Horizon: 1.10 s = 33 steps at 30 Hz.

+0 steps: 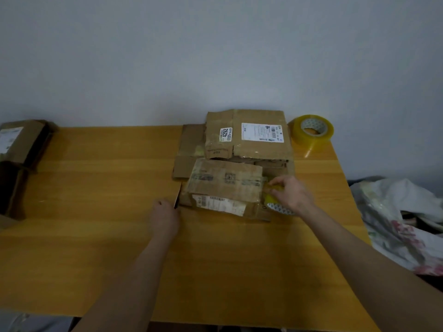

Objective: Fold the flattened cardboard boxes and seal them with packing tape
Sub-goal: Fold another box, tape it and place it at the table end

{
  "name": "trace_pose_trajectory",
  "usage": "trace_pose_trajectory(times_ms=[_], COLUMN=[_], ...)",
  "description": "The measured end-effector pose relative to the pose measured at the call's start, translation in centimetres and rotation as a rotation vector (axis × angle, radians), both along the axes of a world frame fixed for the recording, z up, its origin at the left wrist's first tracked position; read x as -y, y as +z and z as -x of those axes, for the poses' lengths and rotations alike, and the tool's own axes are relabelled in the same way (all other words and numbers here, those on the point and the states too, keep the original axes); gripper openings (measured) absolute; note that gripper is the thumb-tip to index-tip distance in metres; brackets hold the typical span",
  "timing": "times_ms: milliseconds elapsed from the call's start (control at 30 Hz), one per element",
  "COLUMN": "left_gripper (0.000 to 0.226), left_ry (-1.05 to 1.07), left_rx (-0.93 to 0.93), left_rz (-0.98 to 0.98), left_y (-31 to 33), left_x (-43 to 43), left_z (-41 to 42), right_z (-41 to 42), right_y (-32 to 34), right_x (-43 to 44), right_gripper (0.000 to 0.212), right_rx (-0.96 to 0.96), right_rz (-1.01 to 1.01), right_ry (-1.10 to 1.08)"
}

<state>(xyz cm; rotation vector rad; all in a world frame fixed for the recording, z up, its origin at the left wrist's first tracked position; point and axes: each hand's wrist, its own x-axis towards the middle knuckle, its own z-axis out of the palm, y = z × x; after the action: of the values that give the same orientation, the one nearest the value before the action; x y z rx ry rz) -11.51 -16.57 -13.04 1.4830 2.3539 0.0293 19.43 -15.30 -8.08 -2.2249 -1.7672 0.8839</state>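
1 tape roll half-hidden in right hand, left hand grip unclear

Small box before flattened stack; tape roll right of stack

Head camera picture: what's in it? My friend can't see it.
A person's right hand holds a tape roll against the right end of a worn box on a wooden table, while the left hand is at its left end. Behind lie flat cardboard and a second roll.
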Motion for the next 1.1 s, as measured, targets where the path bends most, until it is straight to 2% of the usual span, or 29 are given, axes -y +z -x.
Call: trace_pose_trajectory(times_ms=[133, 233, 333, 400, 567, 700, 867, 1100], left_gripper=[0.020, 0.015, 0.014, 0.022, 0.030, 0.017, 0.021, 0.013], left_ry=[0.126, 0.251, 0.175, 0.036, -0.238, -0.318, -0.338, -0.267], left_rx=[0.060, 0.220, 0.268, 0.230, 0.292, 0.257, 0.123, 0.122], left_rz=[-0.051, -0.259, -0.516, -0.588, -0.545, -0.563, -0.489, -0.444], left_y=[0.2, 2.6, 6.4, 8.7, 11.6, 10.9, 10.0, 7.8], left_x=[0.2, 0.9, 1.4, 2.3, 5.2, 6.0, 5.7, 5.4], left_z=[0.4, 0.0, -1.5, -3.5, -11.6, -16.1, -19.2, -19.8], right_z=[-0.2, -0.4, -1.1, -1.8, -3.4, -4.0, -3.7, -3.8], right_y=[0.1, 0.3, 0.2, 0.1, -0.2, -0.3, -0.3, 0.0], right_x=[0.0, 0.1, 0.1, 0.1, 0.3, 0.7, 1.2, 2.1], right_gripper=[0.026, 0.027, 0.028, 0.030, 0.040, 0.036, 0.031, 0.028], right_rx=[-0.012, -0.033, -0.110, -0.181, -0.284, -0.268, -0.234, -0.199], right_rz=[-0.003, 0.005, 0.005, 0.003, 0.050, 0.005, -0.035, -0.081], right_ry=[-0.011, 0.000, 0.013, 0.028, 0.054, 0.087, 0.077, -0.015])
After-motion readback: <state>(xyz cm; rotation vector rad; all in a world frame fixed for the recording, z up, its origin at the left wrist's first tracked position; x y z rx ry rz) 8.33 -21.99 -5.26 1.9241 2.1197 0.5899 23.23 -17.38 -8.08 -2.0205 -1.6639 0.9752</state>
